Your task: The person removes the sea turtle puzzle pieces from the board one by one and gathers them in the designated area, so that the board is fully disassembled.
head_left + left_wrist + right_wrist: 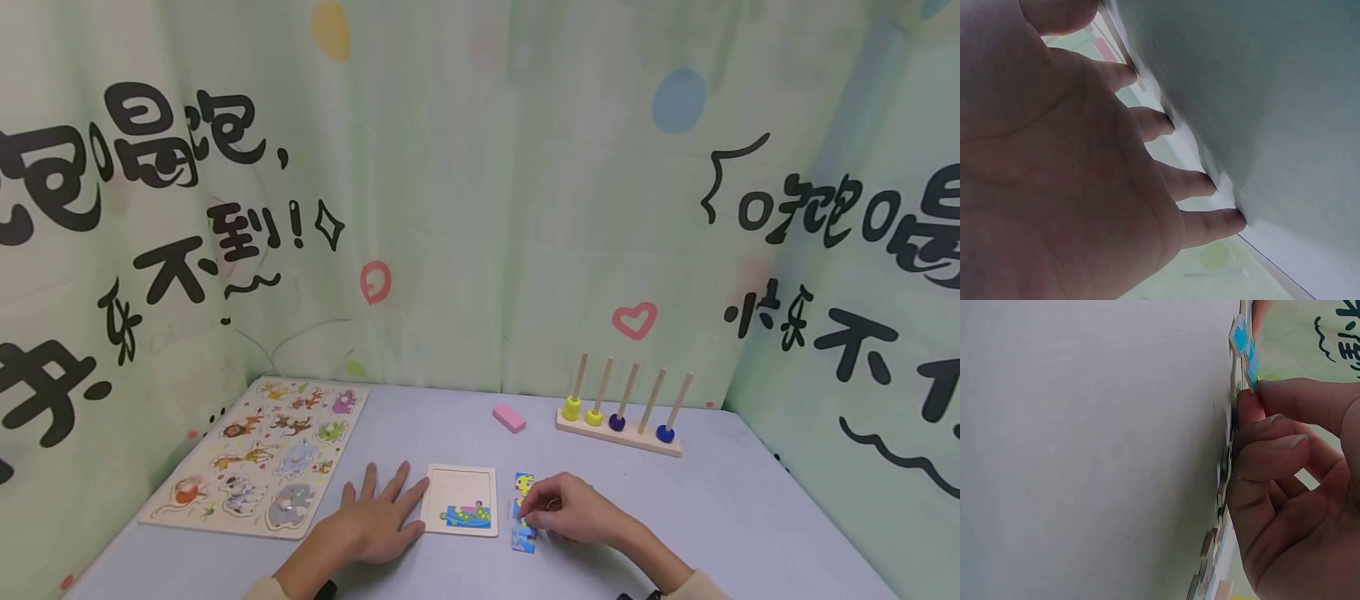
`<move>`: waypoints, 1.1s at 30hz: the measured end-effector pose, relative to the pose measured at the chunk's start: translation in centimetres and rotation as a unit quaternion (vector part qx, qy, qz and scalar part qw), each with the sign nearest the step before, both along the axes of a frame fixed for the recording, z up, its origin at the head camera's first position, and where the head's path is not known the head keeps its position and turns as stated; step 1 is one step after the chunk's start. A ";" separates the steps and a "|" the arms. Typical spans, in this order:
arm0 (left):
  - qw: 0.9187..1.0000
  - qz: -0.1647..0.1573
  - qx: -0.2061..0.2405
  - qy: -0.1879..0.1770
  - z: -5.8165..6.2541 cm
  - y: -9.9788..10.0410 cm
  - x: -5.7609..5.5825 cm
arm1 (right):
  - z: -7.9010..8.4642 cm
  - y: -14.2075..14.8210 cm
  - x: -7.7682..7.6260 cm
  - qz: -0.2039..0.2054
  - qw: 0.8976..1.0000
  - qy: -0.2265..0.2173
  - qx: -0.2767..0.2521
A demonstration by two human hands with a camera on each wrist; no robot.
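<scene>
A small square wooden puzzle tray (457, 485) lies on the table, with joined blue and green jigsaw pieces (469, 518) along its bottom. My left hand (373, 527) is spread palm down to its left, thumb and index fingertips right at the tray's edge. In the left wrist view, the fingers (1179, 181) reach the tabletop. To the tray's right, a column of loose jigsaw pieces (522, 542) is partly hidden by my right hand (581, 510). Its thumb and index finger pinch a blue jigsaw piece (1251, 367), its other fingers curled.
An animal peg puzzle board (255, 492) lies at the left. Behind the tray sits a pink block (509, 417). A wooden stand with upright pegs (626, 432) and yellow and blue beads is at the back right. Printed curtains (450, 208) surround the table.
</scene>
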State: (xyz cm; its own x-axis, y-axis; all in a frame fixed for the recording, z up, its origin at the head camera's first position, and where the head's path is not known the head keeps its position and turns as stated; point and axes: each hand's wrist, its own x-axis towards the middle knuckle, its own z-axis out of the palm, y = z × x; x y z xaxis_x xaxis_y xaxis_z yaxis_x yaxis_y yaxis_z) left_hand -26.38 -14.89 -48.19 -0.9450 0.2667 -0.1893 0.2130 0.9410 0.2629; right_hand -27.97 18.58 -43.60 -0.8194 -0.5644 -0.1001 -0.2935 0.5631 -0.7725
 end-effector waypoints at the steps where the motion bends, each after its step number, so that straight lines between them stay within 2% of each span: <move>1: 1.000 0.000 0.000 0.001 0.0 0.0 0.0 | 0.0 0.0 0.0 0.002 1.000 0.003 0.001; 7: 1.000 0.000 0.003 0.005 0.0 0.0 0.2 | 0.0 0.1 0.0 0.012 1.000 0.016 0.001; 26: 1.000 -0.006 0.010 0.008 0.1 -0.1 0.4 | 0.0 0.0 0.0 0.021 1.000 0.016 0.005; 33: 1.000 -0.006 0.011 0.008 0.1 -0.1 0.3 | 0.3 -0.1 -0.1 0.012 1.000 0.013 0.008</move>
State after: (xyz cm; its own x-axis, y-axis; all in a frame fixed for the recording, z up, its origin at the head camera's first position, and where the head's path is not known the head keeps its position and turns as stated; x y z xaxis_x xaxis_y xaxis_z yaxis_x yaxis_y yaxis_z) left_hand -26.08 -14.94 -48.09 -0.9444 0.2824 -0.1686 0.2288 0.9323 0.2801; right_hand -28.06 18.49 -43.29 -0.8083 -0.5821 -0.0884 -0.3268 0.5684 -0.7551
